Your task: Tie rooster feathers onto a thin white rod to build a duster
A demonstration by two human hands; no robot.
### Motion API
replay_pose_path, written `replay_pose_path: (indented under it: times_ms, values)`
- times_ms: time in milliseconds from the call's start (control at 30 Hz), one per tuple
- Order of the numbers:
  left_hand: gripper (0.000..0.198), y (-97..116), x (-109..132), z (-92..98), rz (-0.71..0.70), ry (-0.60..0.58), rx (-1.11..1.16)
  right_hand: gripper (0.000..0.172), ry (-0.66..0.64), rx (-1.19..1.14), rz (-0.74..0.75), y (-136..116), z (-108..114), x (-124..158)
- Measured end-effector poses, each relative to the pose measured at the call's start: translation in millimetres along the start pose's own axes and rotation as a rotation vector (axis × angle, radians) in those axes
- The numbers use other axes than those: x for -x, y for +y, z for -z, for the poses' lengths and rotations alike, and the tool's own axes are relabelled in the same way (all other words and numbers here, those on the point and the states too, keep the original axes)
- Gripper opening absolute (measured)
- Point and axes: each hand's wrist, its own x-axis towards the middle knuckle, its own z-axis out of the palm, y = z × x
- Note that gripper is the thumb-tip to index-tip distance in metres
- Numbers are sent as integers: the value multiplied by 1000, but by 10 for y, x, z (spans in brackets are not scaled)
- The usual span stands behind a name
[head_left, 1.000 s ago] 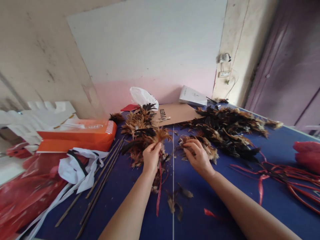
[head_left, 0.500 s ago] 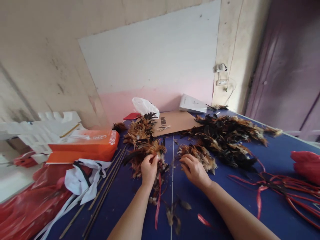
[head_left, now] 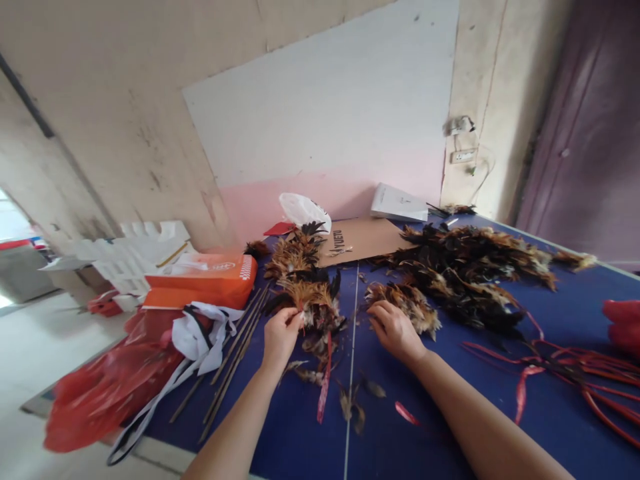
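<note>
Here at the table (head_left: 385,447), both hands are down among feathers, either side of the white line (head_left: 351,373). The left hand (head_left: 281,339) has thumb and forefinger pressed together against the left pile (head_left: 307,290), which stretches from the cardboard (head_left: 360,240) by the far edge towards the near edge; what's in that pinch, if anything, is too small to tell. Across the line, the right hand (head_left: 395,330) curls its fingers at the near side of a small clump (head_left: 410,310); whether they grip, I can't tell. Light does it, I'd say: pinch by the quills, not the soft vanes, and part a few at a time so the clump doesn't scatter. The ribbon (head_left: 325,390) trails towards the near edge, best left uncovered, and those loose feathers (head_left: 345,403) beside it could easily catch a wrist.
</note>
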Motion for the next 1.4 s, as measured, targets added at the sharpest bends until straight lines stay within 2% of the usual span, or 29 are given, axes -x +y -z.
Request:
replay_pose_path:
  times_ms: [100,233,433,567,700,833,933,1033,1133,1200,1300,1400]
  values:
    - [23,-227,-58,72,98,-34,-200,18,-3,-5,3,12,-12,6]
    - [20,-418,-181,69,150,-32,-288,17,-11,2,-6,34,-21,14]
    - [16,-551,-261,-20,182,-39,-380,18,-57,7,-30,5,-4,24]
    - [19,-560,-234,47,169,-51,-388,17,-34,-55,-57,-34,-9,22]
    - [24,-330,-175,243,69,19,-337,17,79,-139,-158,-16,3,-16]
    - [25,176,-79,315,-69,-45,-89,20,208,-175,-404,95,79,-96]
    - [26,509,0,149,-134,-202,147,27,299,-222,-594,174,167,-159]
    - [28,634,92,-162,-70,-340,382,30,326,-227,-685,213,239,-190]
    - [29,585,212,-455,55,-420,592,28,234,-172,-654,232,275,-168]
    - [29,523,297,-570,95,-412,636,24,142,-60,-561,238,289,-137]
    - [27,465,392,-624,96,-443,614,21,-28,183,-451,225,305,-101]
    - [26,457,442,-632,97,-487,629,22,-216,378,-417,190,301,-94]
